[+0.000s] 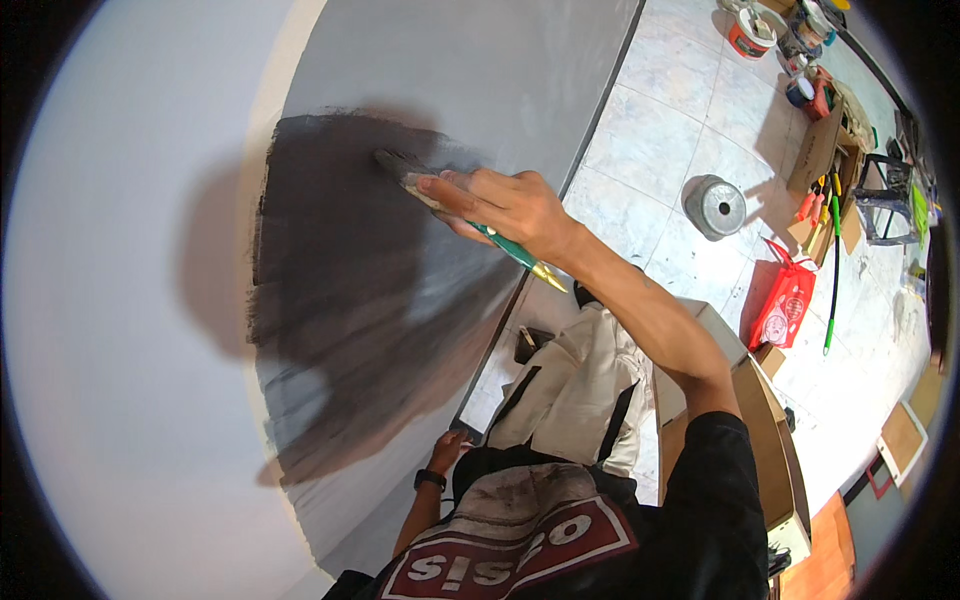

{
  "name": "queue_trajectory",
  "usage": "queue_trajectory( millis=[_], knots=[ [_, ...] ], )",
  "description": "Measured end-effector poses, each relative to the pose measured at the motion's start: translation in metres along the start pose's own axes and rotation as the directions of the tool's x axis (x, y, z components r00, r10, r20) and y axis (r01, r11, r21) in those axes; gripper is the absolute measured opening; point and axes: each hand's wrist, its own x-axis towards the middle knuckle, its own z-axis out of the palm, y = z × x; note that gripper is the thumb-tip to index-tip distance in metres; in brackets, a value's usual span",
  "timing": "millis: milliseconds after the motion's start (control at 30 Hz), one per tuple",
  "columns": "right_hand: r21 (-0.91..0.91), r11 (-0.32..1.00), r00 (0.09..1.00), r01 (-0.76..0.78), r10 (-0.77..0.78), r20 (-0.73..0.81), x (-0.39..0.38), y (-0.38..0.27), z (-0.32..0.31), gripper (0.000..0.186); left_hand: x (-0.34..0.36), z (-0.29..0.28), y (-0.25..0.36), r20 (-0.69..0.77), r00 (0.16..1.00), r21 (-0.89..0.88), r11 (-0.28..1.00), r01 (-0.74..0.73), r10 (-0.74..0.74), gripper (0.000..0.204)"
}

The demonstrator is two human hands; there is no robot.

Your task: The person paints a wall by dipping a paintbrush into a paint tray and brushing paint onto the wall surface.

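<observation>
My right hand (505, 207) is closed around a paintbrush (520, 253) with a green and yellow handle. Its dark bristles touch the wall (400, 60), at the upper edge of a darker, wet-looking grey patch (330, 200). Down by my body, my left hand (450, 452) hangs near the wall's lower edge, a dark watch on the wrist. Its fingers are small and partly hidden, so their grip is unclear. A pale strip runs between the grey paint and the white surface at left. My shadow falls across the patch.
On the tiled floor at right stand a round metal container (716, 208), a red bag (785, 300) and a cardboard box (825, 150) with tools. Paint buckets (752, 33) sit farther off. A dark stool (888, 198) is at far right. An open carton (765, 420) stands beside my right arm.
</observation>
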Motion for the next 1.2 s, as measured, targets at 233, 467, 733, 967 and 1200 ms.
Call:
queue_trajectory(
  millis=[233, 467, 733, 967, 1200],
  knots=[
    [0.043, 0.930, 0.918, -0.366, 0.353, 0.181, -0.121, 0.039, 0.035, 0.059, 0.002, -0.009, -0.006, 0.067, 0.997, -0.126, 0.992, -0.022, 0.031, 0.033],
    [-0.083, 0.634, 0.552, -0.769, 0.724, 0.414, -0.248, 0.024, 0.009, 0.043, 0.027, 0.000, -0.012, 0.146, 0.989, -0.038, 0.999, -0.011, 0.016, 0.034],
    [-0.014, 0.122, 0.117, -0.992, 0.973, 0.199, -0.367, -0.062, -0.022, 0.039, 0.045, 0.035, -0.002, 0.127, 0.991, -0.047, 0.998, -0.028, 0.034, 0.039],
    [-0.034, 0.242, 0.215, -0.970, 0.910, 0.356, -0.323, -0.088, -0.043, 0.041, 0.072, 0.101, -0.028, 0.143, 0.990, -0.198, 0.980, 0.008, 0.021, 0.054],
    [-0.328, 0.570, 0.178, -0.754, 0.657, 0.732, -0.241, -0.053, -0.001, 0.046, 0.089, 0.196, -0.064, 0.004, 0.999, -0.604, 0.796, 0.039, -0.046, 0.044]
  ],
)
